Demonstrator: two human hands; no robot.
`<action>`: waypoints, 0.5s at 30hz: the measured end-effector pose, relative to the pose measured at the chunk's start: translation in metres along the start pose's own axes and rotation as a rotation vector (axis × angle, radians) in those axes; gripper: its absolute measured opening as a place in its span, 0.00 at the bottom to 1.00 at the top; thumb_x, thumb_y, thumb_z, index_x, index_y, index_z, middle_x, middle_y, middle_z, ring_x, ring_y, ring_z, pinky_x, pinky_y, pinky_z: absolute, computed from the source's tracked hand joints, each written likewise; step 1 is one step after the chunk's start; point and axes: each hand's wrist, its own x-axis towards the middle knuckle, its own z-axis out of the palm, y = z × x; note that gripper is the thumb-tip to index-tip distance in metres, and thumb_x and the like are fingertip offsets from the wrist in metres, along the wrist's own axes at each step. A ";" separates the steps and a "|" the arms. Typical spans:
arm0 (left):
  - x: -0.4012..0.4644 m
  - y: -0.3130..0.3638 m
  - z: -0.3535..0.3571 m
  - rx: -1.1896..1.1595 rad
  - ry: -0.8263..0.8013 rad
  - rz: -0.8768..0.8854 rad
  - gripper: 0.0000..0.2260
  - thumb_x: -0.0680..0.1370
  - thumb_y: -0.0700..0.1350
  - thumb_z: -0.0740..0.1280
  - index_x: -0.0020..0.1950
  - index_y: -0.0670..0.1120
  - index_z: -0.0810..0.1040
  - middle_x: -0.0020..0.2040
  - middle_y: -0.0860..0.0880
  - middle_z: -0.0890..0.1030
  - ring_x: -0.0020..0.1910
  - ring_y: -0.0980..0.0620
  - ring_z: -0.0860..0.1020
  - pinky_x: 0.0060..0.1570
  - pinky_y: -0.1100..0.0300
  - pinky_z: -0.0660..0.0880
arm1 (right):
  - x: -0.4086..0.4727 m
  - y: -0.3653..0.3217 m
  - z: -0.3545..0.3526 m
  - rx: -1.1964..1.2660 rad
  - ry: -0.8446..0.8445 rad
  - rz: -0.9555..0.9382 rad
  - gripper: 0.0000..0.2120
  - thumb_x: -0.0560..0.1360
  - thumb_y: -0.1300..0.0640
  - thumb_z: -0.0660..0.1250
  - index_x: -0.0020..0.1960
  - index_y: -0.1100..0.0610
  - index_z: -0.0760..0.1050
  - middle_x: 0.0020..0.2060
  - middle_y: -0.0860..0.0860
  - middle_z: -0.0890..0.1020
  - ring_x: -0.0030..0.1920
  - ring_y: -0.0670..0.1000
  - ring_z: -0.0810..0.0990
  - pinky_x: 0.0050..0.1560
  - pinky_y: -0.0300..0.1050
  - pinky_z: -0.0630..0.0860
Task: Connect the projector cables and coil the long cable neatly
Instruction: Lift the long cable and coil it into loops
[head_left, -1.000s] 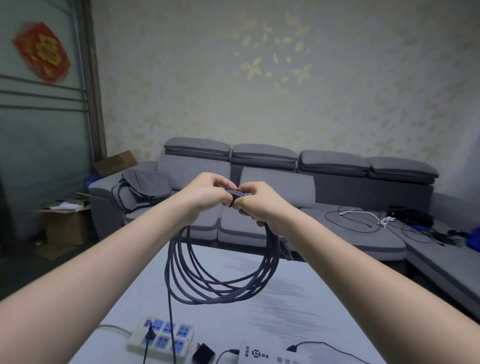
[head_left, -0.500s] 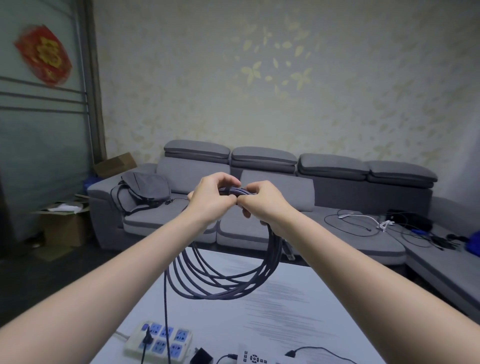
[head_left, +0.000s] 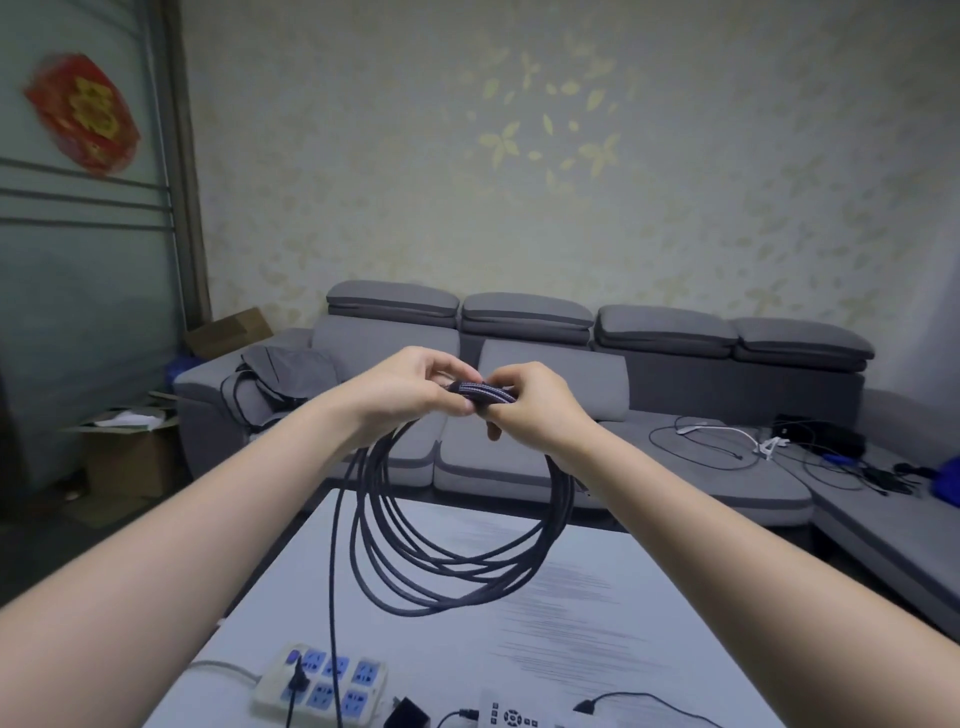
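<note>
The left hand (head_left: 410, 387) and right hand (head_left: 535, 402) were clenched on one coiled cable (head_left: 457, 551), hung clear above the desk (head_left: 597, 649).

Left hand (head_left: 402, 387): gripped top of coiled cable (head_left: 457, 545).
Right hand (head_left: 530, 402): pinched the same bundle.
Coil: hung above white table (head_left: 597, 649).
Power strip (head_left: 322, 686): lay at table's near edge.

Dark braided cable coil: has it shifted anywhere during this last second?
No, barely: the dark braided cable coil still hangs before the grey sofa's left-middle seam, its bottom loop over the white table.
</note>
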 end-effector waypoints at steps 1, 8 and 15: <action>0.000 0.000 -0.002 0.006 0.005 -0.002 0.10 0.72 0.32 0.69 0.51 0.43 0.79 0.37 0.49 0.84 0.37 0.59 0.80 0.48 0.66 0.70 | 0.000 0.000 -0.001 0.017 -0.009 -0.005 0.04 0.72 0.58 0.67 0.42 0.54 0.80 0.28 0.49 0.82 0.30 0.40 0.73 0.31 0.38 0.68; -0.001 -0.001 -0.012 -0.004 0.002 -0.013 0.09 0.70 0.36 0.74 0.48 0.44 0.79 0.38 0.46 0.83 0.37 0.55 0.78 0.46 0.64 0.70 | 0.000 0.004 -0.013 0.130 -0.047 -0.084 0.15 0.70 0.59 0.71 0.46 0.53 0.64 0.40 0.52 0.82 0.34 0.48 0.75 0.36 0.42 0.71; 0.001 0.000 -0.016 -0.087 -0.078 -0.002 0.04 0.73 0.37 0.71 0.47 0.41 0.82 0.43 0.45 0.84 0.40 0.56 0.79 0.42 0.69 0.74 | -0.008 0.006 -0.021 -0.058 0.091 -0.441 0.16 0.69 0.61 0.74 0.46 0.50 0.68 0.50 0.48 0.74 0.35 0.52 0.76 0.36 0.34 0.70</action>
